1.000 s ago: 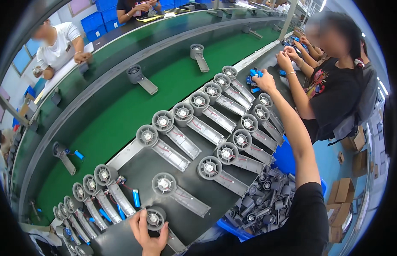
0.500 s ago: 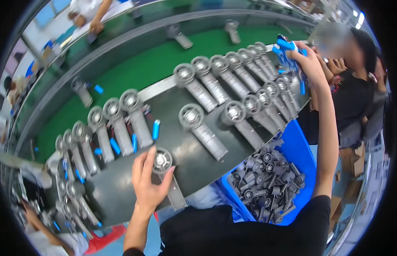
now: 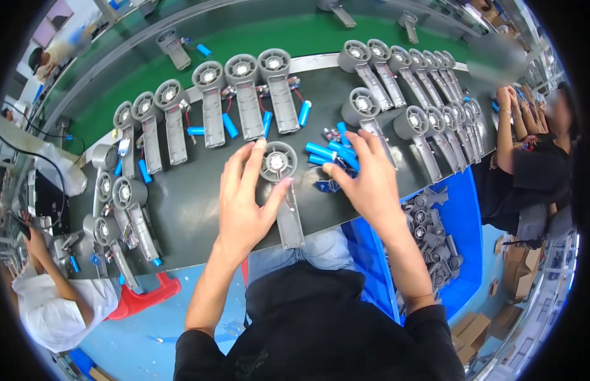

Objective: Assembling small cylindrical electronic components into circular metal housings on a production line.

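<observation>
My left hand point(image 3: 245, 197) curls round the round head of a grey handheld fan housing point(image 3: 290, 225), thumb on one side and fingers on the other. The housing lies in front of me, its handle toward my body and a spoked fan wheel in its head. Just right of it, my right hand point(image 3: 375, 185) has thumb and fingers around a loose bunch of blue cylindrical batteries point(image 3: 333, 152), low over the dark table. A small blue circuit board point(image 3: 327, 186) lies beside the bunch. Another grey fan housing point(image 3: 363, 105) stands behind my right fingers, its handle partly hidden.
Rows of grey fan housings point(image 3: 213, 114) line the dark table point(image 3: 193, 216); those on the left have blue batteries wired beside them. A green conveyor point(image 3: 244, 32) runs behind. A blue bin point(image 3: 463, 254) of grey parts stands below right. Other people work at both sides.
My right hand has come from the far right of the table to beside the fan housing, bringing the blue batteries. My left hand stays at the housing. The view has shifted.
</observation>
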The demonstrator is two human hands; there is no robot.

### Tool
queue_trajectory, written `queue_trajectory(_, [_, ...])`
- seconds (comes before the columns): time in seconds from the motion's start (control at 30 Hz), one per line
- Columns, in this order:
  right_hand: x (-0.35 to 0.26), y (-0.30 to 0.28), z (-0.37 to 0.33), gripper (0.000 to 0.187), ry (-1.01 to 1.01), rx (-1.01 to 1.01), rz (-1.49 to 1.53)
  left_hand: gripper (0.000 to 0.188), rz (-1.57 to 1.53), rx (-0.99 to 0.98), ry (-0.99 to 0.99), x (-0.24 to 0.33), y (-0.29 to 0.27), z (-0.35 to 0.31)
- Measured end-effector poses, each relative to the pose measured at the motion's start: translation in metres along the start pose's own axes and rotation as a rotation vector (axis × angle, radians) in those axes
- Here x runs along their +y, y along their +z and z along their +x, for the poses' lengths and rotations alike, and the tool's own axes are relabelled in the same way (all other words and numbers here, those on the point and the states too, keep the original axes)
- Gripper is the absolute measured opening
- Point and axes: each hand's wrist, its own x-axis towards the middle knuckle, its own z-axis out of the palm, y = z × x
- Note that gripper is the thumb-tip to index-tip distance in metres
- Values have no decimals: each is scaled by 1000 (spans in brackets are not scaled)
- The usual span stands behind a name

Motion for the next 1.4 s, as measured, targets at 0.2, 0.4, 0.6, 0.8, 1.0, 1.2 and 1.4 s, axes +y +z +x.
queue_trajectory(0.2, [3, -22, -20, 26, -48, 97, -124, 33, -138, -210, 216, 9, -38, -9])
queue_trajectory(0.4, [2, -25, -6, 19, 99, 48, 216, 27, -84, -273, 296, -5, -12, -16])
queue_trajectory(0.6, [-1, -27, -2, 18, 38, -82, 109, 20, -221, -89, 232, -4, -4, -8])
queue_trajectory(0.8, [2, -12, -13, 17, 56, 27, 246, 16, -270, -27, 117, -2, 4, -4])
queue_trajectory(1.0, [1, -29, -6, 17, 147, 107, 751, 14, -284, 1, 138, -1, 8, -5])
queue_trajectory(1.2, [19, -33, 1, 24, 289, -43, 594, 15, -313, -18, 131, 0, 10, -5])
queue_trajectory(1.4, [0, -33, -7, 31, 40, 269, 133, 15, -368, -21, 121, 0, 7, -6])
